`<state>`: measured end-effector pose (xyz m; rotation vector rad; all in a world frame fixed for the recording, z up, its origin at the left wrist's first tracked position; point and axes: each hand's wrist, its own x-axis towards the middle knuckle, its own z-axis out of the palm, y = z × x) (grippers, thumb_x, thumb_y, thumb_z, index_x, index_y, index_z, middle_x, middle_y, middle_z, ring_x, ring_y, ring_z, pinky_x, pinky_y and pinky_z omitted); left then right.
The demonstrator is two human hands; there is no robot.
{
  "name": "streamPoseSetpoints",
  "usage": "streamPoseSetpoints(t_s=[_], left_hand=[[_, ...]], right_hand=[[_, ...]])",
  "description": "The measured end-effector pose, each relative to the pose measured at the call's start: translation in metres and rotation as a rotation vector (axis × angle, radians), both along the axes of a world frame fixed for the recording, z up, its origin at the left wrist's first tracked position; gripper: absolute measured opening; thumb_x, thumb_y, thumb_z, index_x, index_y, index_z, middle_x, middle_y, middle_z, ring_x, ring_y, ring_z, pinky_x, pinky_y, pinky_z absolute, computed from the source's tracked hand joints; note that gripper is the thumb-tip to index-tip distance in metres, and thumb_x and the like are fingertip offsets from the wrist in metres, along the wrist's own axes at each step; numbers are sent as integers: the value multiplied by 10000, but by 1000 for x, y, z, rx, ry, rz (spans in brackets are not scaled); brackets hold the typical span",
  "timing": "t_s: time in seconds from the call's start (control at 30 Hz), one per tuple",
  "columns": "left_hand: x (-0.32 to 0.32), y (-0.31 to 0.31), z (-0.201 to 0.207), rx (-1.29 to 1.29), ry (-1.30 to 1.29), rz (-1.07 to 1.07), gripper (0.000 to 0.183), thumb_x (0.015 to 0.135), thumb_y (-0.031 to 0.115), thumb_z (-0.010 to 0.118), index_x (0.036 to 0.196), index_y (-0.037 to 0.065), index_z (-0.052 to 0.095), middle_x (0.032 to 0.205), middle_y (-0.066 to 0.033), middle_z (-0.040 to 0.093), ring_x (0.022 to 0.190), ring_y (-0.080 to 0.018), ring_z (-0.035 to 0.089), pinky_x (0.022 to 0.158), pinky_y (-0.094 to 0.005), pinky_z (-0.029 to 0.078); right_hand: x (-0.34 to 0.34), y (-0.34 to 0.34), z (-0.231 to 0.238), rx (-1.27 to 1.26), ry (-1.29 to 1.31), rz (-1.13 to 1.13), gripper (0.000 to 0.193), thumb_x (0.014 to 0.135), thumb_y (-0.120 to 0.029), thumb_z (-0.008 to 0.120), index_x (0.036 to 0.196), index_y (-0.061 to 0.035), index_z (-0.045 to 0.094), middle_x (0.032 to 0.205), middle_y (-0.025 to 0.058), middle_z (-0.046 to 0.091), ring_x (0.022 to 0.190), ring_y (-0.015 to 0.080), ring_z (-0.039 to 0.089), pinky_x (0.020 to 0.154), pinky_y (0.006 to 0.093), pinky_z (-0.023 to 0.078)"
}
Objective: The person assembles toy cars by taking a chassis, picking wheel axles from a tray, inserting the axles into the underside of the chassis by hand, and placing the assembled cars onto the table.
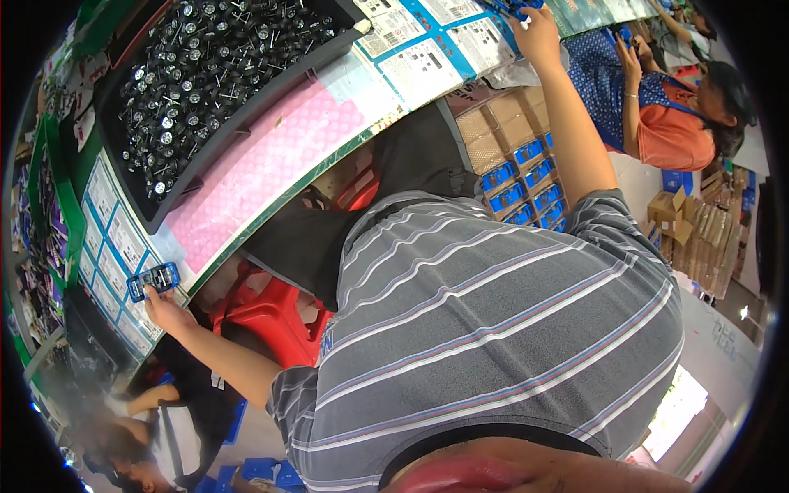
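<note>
My left hand (167,314) grips a toy car chassis (154,282), blue-edged with black and grey parts, with the thumb on top of it. It is over the printed sheets at the left end of the bench. My right hand (538,37) reaches to the far upper edge of the view, its fingers closed on a blue plastic piece (519,6), partly cut off. Between the hands, a black tray (271,103) holds a heap of small black wheels (197,90) with metal axles.
Pink bubble wrap (271,156) lies along the bench in front of the tray. A divided carton (501,123) with blue pieces stands below my right arm, and a red stool (275,316) under the bench. Co-workers sit at right (678,123) and lower left (177,435).
</note>
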<state>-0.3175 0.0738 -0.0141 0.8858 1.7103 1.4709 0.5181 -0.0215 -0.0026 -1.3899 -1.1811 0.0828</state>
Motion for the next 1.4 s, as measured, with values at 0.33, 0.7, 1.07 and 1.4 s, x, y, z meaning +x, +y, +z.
streamPoseSetpoints(t_s=[0.33,0.7,1.07,1.4], left_hand=[[-81,17,-11,-256,848,123,467,956,373,611,1129,-59,645,1103,-146,678,910,-200,640,771,-347,504],[332,-92,33,27,-675,-856,741,893,255,722,1431,66,250,967,-110,622,717,-140,605,566,-236,482],[336,-96,20,-56,-767,-908,483,935,181,647,1342,80,408,1208,-134,602,802,-184,610,581,-279,465],[329,-96,25,-1,-831,-783,580,943,120,638,1430,69,326,1115,-129,625,770,-180,631,584,-278,484]], right_hand=[[-66,3,16,-366,-568,-367,193,786,-135,783,906,-1,714,921,123,684,717,240,674,675,346,542],[-295,3,87,-377,-137,943,161,774,-42,772,900,-1,680,966,92,636,864,246,637,779,329,515],[-257,177,85,-751,-1194,295,142,748,-79,607,743,-18,735,806,207,708,785,376,701,711,449,570],[-251,166,111,-748,-885,499,154,759,-116,699,840,14,716,841,210,697,815,376,679,730,437,537]])
